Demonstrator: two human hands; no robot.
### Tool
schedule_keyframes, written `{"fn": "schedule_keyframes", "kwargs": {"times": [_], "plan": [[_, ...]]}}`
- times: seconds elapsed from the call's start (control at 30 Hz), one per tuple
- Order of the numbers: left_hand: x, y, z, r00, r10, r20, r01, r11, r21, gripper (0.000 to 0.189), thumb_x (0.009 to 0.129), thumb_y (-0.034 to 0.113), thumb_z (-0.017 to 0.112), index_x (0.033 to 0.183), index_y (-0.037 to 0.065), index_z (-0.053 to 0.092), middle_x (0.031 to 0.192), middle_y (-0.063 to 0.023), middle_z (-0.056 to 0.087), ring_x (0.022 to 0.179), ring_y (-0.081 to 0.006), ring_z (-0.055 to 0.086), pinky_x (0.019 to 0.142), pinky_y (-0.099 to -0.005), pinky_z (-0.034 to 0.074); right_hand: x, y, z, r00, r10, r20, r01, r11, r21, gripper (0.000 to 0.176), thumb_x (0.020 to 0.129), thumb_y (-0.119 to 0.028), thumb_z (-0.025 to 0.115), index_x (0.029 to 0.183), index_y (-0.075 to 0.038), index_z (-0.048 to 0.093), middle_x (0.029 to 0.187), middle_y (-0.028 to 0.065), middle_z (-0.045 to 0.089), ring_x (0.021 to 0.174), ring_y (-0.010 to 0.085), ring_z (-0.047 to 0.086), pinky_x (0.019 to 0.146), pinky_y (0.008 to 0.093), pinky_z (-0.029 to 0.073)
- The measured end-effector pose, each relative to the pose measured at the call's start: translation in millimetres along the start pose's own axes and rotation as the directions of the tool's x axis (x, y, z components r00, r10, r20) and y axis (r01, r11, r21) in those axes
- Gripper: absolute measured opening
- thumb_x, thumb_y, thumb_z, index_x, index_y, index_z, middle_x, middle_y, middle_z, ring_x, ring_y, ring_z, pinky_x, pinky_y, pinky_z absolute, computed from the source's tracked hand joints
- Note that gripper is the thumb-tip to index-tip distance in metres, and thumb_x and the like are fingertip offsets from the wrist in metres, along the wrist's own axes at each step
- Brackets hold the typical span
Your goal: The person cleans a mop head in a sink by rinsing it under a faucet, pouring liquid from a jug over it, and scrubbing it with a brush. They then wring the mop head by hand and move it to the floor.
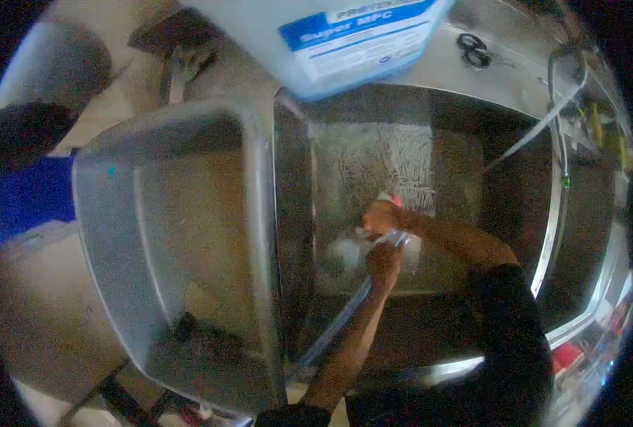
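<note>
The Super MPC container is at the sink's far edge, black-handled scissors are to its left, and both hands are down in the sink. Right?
The scissors' side is wrong: the head view shows the scissors right of the container. The rest holds.

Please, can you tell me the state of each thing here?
Sink: streaked, looks wet.
Grey tub: open-topped.
Labelled container: partly out of view.
Scissors: lying flat, blades unclear.
White tube: slanting into the sink.
Left hand: at clear tube, grip blurred.
Right hand: beside left, grip blurred.
</note>
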State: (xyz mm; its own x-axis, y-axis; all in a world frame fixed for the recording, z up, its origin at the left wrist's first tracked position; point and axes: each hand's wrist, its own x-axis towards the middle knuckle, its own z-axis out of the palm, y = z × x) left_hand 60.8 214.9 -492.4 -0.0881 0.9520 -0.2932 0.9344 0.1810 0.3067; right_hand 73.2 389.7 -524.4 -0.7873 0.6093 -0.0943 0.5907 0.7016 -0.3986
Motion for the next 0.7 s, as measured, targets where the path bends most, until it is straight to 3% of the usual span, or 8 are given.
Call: {"fn": "schedule_keyframes", "kwargs": {"times": [0.1, 0.23, 0.27, 0.4, 0.47, 0.57, 0.63, 0.7], "plan": [[18, -7, 9, 0.994, -0.023, 0.108, 0.029, 0.998, -0.050, 0.040, 0.085, 0.042, 0.053, 0.068, 0.006, 0.060, 0.062, -0.0129, 0.059, 0.056, -0.0292, 0.060, 0.051, -0.0415, 0.047, 48, 27, -1, 0.952, -0.125, -0.280, 0.088, 0.986, -0.140, 0.034, 0.063, -0.042, 0.067, 0.073, -0.009, 0.067, 0.071, 0.0125, 0.064, 0.072, 0.0293, 0.063, 0.074, 0.0470, 0.048], [-2, 0, -11, 0.974, -0.094, 0.204, 0.106, 0.993, -0.045, 0.045, 0.085, 0.045, 0.052, 0.066, 0.005, 0.062, 0.064, -0.0152, 0.061, 0.053, -0.0299, 0.060, 0.051, -0.0435, 0.048, 45, 17, -5, 0.997, 0.077, 0.001, -0.077, 0.996, 0.039, 0.030, 0.063, -0.038, 0.066, 0.072, -0.009, 0.067, 0.069, 0.0135, 0.064, 0.064, 0.0307, 0.061, 0.059, 0.0447, 0.049], [-4, -6, 8, 0.992, 0.005, 0.128, -0.003, 1.000, -0.016, 0.047, 0.086, 0.046, 0.051, 0.065, 0.005, 0.063, 0.065, -0.0155, 0.062, 0.052, -0.0291, 0.060, 0.048, -0.0442, 0.047, 50, 21, -17, 0.989, 0.122, 0.087, -0.129, 0.989, 0.072, 0.029, 0.064, -0.036, 0.066, 0.072, -0.009, 0.067, 0.068, 0.0138, 0.063, 0.061, 0.0311, 0.060, 0.054, 0.0439, 0.049], [2, 6, -20, 0.985, -0.031, 0.169, 0.029, 1.000, 0.012, 0.049, 0.086, 0.047, 0.051, 0.066, 0.004, 0.062, 0.063, -0.0150, 0.060, 0.052, -0.0289, 0.060, 0.049, -0.0434, 0.047, 47, 38, -17, 0.993, 0.117, 0.021, -0.117, 0.992, 0.036, 0.029, 0.065, -0.035, 0.066, 0.077, -0.009, 0.066, 0.069, 0.0158, 0.063, 0.061, 0.0324, 0.061, 0.056, 0.0441, 0.049], [-1, 1, -15, 0.999, 0.001, 0.054, -0.002, 1.000, 0.023, 0.049, 0.085, 0.048, 0.051, 0.067, 0.004, 0.062, 0.061, -0.0152, 0.059, 0.054, -0.0287, 0.060, 0.050, -0.0427, 0.048, 51, 44, 0, 0.994, 0.100, -0.035, -0.099, 0.994, 0.039, 0.029, 0.065, -0.034, 0.066, 0.080, -0.009, 0.066, 0.070, 0.0171, 0.063, 0.062, 0.0333, 0.061, 0.058, 0.0443, 0.049], [-1, -1, -25, 0.977, -0.051, 0.208, 0.060, 0.998, -0.036, 0.052, 0.085, 0.051, 0.050, 0.068, 0.003, 0.062, 0.065, -0.0178, 0.061, 0.060, -0.0339, 0.062, 0.052, -0.0418, 0.049, 70, 53, -25, 0.948, 0.318, 0.022, -0.319, 0.946, 0.066, 0.034, 0.069, -0.041, 0.063, 0.079, -0.009, 0.066, 0.070, 0.0169, 0.063, 0.063, 0.0334, 0.062, 0.059, 0.0444, 0.050], [-2, -7, -16, 0.980, -0.049, 0.195, 0.053, 0.999, -0.015, 0.049, 0.084, 0.050, 0.052, 0.071, 0.003, 0.061, 0.065, -0.0187, 0.061, 0.063, -0.0348, 0.063, 0.056, -0.0438, 0.049, 34, 41, -16, 0.948, 0.313, -0.056, -0.307, 0.947, 0.094, 0.038, 0.071, -0.045, 0.060, 0.079, -0.009, 0.066, 0.070, 0.0167, 0.063, 0.064, 0.0335, 0.062, 0.060, 0.0446, 0.050], [-6, -10, -17, 0.980, 0.195, -0.044, -0.197, 0.980, -0.030, 0.045, 0.082, 0.048, 0.056, 0.069, 0.006, 0.064, 0.063, -0.0153, 0.059, 0.057, -0.0313, 0.061, 0.052, -0.0435, 0.048, -21, 28, 11, 0.939, 0.327, -0.102, -0.320, 0.944, 0.082, 0.042, 0.074, -0.050, 0.058, 0.079, -0.009, 0.066, 0.070, 0.0165, 0.063, 0.065, 0.0335, 0.063, 0.061, 0.0447, 0.050]]}}
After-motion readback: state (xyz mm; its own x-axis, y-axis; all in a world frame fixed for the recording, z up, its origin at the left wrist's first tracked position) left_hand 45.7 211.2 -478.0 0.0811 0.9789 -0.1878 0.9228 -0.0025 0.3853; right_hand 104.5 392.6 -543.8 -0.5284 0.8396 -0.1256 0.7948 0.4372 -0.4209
